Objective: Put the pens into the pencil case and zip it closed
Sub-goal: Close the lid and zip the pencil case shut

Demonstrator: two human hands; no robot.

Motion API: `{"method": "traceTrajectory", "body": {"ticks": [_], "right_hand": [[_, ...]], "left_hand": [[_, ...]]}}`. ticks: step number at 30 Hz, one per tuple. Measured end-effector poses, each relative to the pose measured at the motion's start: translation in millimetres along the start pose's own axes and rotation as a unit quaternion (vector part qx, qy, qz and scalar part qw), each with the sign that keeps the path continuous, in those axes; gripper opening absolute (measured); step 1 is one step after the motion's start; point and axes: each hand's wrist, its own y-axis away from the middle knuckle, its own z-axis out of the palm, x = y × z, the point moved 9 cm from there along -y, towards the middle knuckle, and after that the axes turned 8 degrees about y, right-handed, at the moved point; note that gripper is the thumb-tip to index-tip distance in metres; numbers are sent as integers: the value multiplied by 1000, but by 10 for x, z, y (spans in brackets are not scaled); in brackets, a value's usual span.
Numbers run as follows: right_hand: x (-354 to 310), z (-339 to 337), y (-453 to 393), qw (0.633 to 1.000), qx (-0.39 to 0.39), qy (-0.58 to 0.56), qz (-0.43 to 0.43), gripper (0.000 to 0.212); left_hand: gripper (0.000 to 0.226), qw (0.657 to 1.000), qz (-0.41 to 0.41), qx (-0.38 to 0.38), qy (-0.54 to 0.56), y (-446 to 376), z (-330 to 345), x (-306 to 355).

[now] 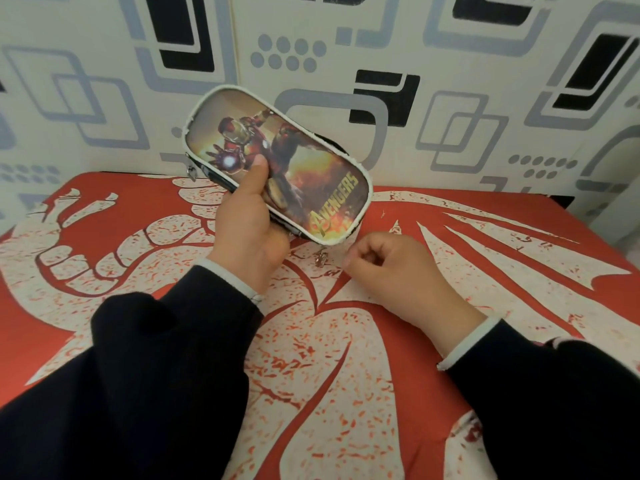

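An oval pencil case [304, 168] with a superhero picture, white piping and the word AVENGERS is held tilted above the red cloth. My left hand [247, 230] grips it from below, thumb pressed on its printed face. A metal zip pull [321, 259] dangles from its lower edge, and another pull [191, 172] hangs at its upper left end. My right hand [391, 268] rests on the cloth just right of the lower pull, fingers curled in, holding nothing that I can see. No pens are in view.
A red and white patterned cloth [346, 358] covers the surface under my hands. A wall with grey and black geometric wallpaper [450, 98] rises right behind it. Dark sleeves cover both forearms.
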Motion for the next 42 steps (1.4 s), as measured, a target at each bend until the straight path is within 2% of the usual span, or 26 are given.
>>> {"method": "traceTrajectory", "body": {"ticks": [2, 4, 8, 12, 14, 18, 25, 28, 33, 37, 42], "right_hand": [[-39, 102, 18, 999, -32, -27, -4, 4], [-58, 136, 29, 998, -32, -58, -3, 12], [-84, 110, 42, 996, -7, -87, 3, 23], [-24, 9, 39, 994, 38, -94, 31, 19], [-9, -42, 35, 994, 60, -82, 39, 16], [1, -76, 29, 994, 78, -60, 41, 31], [46, 18, 16, 988, 26, -144, 55, 28], [97, 51, -2, 968, 9, -236, 86, 36], [216, 158, 5, 898, -25, -398, 184, 42], [254, 200, 16, 868, -45, -442, 223, 44], [287, 151, 15, 857, -34, -457, 236, 40]], "left_hand": [[28, 1000, 1, -11, 7, 21, 29, 4], [28, 1000, 2, -24, 11, 53, 69, -13], [24, 999, 12, -50, 6, 103, 156, -29], [18, 998, 9, -65, -14, 148, 192, -78], [25, 998, -4, -60, -20, 166, 190, -115], [41, 998, -18, -40, -34, 178, 147, -156], [21, 999, 0, 7, -38, 122, 16, -107], [13, 999, 1, 21, -36, 112, -33, -101], [13, 999, -1, 20, -35, 106, -35, -112], [20, 999, -3, 27, -35, 119, -29, -115], [17, 999, 3, 32, -44, 130, -36, -109]]}}
